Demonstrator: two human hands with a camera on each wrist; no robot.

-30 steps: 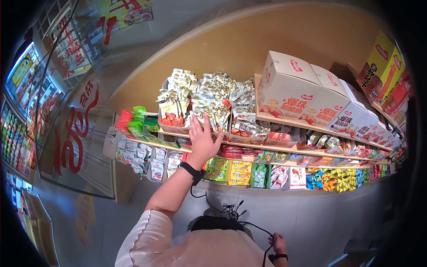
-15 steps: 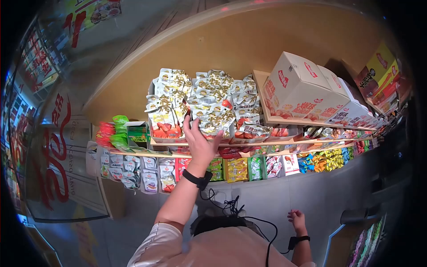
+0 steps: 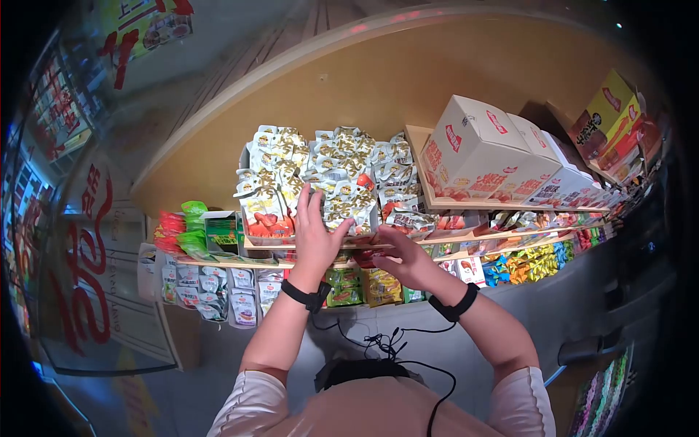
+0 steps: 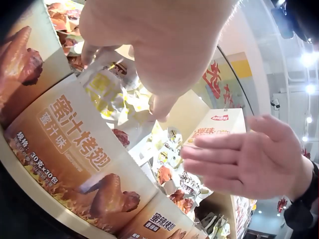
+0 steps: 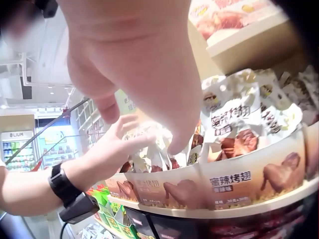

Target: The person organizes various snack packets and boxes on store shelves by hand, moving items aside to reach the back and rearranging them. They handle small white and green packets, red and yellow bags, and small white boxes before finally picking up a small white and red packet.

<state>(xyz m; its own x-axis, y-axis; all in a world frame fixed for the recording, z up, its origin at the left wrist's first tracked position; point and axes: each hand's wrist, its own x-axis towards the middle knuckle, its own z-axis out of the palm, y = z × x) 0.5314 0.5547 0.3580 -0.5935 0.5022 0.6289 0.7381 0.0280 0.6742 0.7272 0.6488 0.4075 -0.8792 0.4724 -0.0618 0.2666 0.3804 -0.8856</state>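
We judge the work in hand to be tidying the heap of snack packets [image 3: 342,171] that stands in a printed display box [image 4: 75,149] on the shelf [image 5: 249,208] — a pressing-back stage, with nothing lifted out. The left hand [image 3: 314,231] is up against the front of the heap, fingers stretched out and laid on the packets, thumb spread to the side. We see no packet pinched in it, though the left wrist view shows its fingertips bent onto 1 yellow-and-white packet. The right hand [image 3: 404,256] is spread flat with its 4 fingers together, palm turned toward the left hand, holding nothing. It hovers just beside the box front, low and to the right of the heap, and we cannot tell whether it touches the box. So the packets lie directly under the left palm and just above the right fingertips. A next move, in our judgement, calls for the right hand to steady the heap from the right — gently, since the packets are stacked loose and lean over the box front. White cartons [image 3: 480,146] sit near, further right.
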